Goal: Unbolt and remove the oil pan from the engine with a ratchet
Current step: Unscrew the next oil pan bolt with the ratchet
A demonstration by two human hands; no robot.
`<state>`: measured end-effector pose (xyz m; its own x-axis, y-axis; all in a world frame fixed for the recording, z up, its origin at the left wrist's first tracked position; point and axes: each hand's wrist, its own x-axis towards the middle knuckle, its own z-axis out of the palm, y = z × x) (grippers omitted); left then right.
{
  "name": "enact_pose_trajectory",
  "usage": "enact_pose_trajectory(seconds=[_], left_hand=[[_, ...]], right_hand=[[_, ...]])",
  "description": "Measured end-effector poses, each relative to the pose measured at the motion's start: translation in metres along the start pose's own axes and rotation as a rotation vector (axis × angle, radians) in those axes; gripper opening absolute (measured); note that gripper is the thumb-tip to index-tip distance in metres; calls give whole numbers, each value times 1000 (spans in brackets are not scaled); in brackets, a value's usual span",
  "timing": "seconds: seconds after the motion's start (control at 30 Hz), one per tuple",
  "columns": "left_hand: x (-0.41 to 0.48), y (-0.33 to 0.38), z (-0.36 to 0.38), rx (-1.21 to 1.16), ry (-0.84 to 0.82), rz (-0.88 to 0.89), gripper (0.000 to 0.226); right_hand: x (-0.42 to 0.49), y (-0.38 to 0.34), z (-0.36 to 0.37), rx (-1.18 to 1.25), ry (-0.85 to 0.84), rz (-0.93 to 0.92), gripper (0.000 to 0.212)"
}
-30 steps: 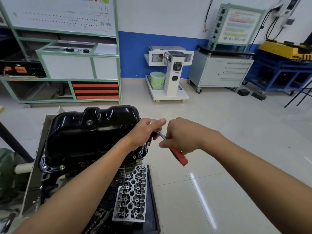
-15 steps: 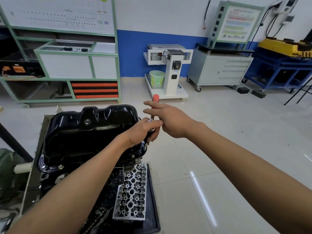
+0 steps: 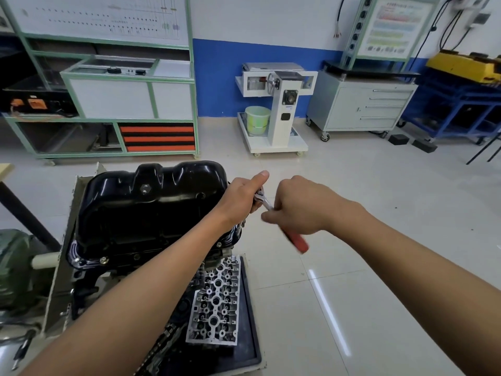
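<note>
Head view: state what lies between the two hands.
Only the ratchet's metal shank spans the gap between the left hand and the right hand, which grips its red handle; the head view shows this.

Glossy pale tiled floor [image 3: 393, 207], blue-banded wall [image 3: 222, 77], green-framed shelving [image 3: 151, 99], seemingly a grey drawer cabinet [image 3: 360, 107].

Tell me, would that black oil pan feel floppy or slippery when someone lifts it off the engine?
Probably stiff: the oil pan looks like a deep, ribbed metal shell. Its glossy black surface suggests it may be slippery in the hands. It is bulky, so lifting it likely takes two hands.
</note>
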<state>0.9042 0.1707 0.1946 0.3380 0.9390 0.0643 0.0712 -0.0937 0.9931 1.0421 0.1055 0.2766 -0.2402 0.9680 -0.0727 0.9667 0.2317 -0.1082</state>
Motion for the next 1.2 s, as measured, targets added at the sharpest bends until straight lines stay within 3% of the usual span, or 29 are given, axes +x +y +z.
enact_pose_trajectory(seconds=[0.2, 0.33, 0.47, 0.57, 0.73, 0.83, 0.93, 1.03, 1.2], left_hand=[[-4, -1, -11, -63, 51, 3, 57], [-7, 2, -25, 37, -76, 81, 58], [-11, 4, -30, 71, -298, 73, 47], [-9, 4, -24, 89, -347, 25, 51], [-7, 4, -23, 16, -295, 16, 58], [-7, 1, -20, -2, -225, 16, 64], [-4, 1, -16, -21, -142, 8, 66], [-2, 1, -13, -22, -66, -4, 67], [-3, 2, -8, -8, -11, -18, 67]], right_hand=[[1, -22, 2, 110, -64, -119, 54], [9, -7, -12, -12, -183, -72, 40], [25, 0, -16, -314, 40, -52, 14], [42, 2, -5, -299, 156, -111, 42], [49, 8, 13, -3, 191, -232, 66], [43, 14, 17, 61, 264, -226, 51], [35, 18, 12, -25, 334, -135, 26], [26, 17, 1, -164, 293, 11, 17], [6, 4, -11, -143, 91, 41, 39]])
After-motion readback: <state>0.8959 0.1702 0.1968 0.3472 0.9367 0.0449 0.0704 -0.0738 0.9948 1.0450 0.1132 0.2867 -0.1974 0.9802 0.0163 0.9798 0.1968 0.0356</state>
